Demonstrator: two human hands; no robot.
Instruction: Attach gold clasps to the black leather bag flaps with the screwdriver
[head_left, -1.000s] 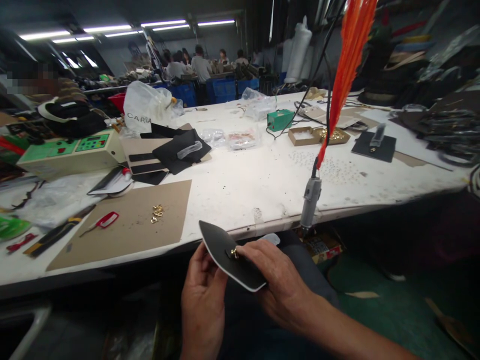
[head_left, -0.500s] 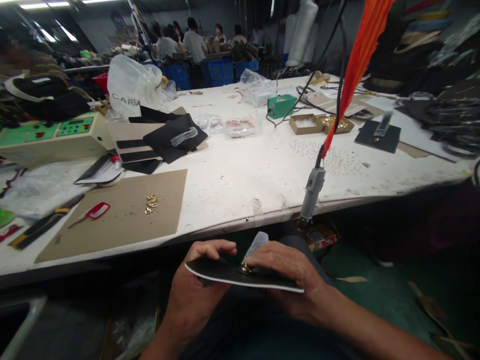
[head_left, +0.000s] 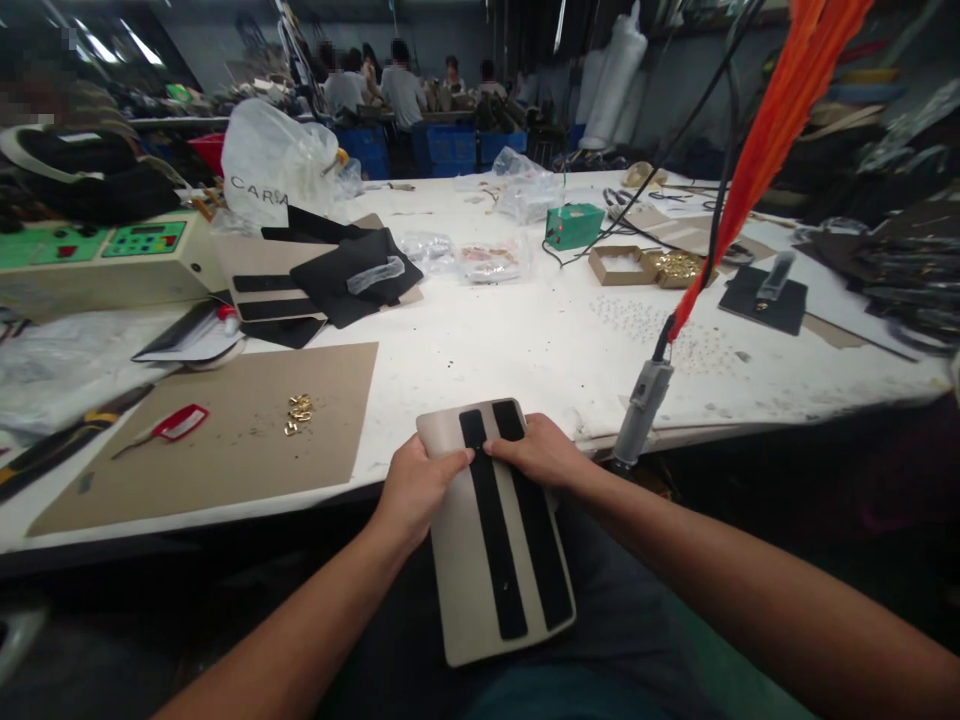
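A beige panel [head_left: 457, 560] with two black strips is tilted over my lap, its far end near the table's front edge. My left hand [head_left: 415, 488] grips its left side, thumb on the nearer black strip [head_left: 495, 540]. On the right side my right hand [head_left: 541, 450] holds the same panel, its thumb beside the other one at a small spot on that strip. The fingers of both hands are hidden under the panel. Whatever lies on its underside is out of sight.
A grey electric screwdriver [head_left: 643, 410] hangs from an orange band [head_left: 780, 150] at the right. Gold hardware pieces [head_left: 298, 412] and a red-handled tool [head_left: 180, 422] lie on a brown board [head_left: 225, 480] at the left. Black panels [head_left: 345, 275] and a green box [head_left: 574, 226] stand farther back.
The panel has been turned over, from its black face with gold fitting and clear plastic piece to its beige striped face. Both hands have moved up and now grip its sides. The view shifted slightly.
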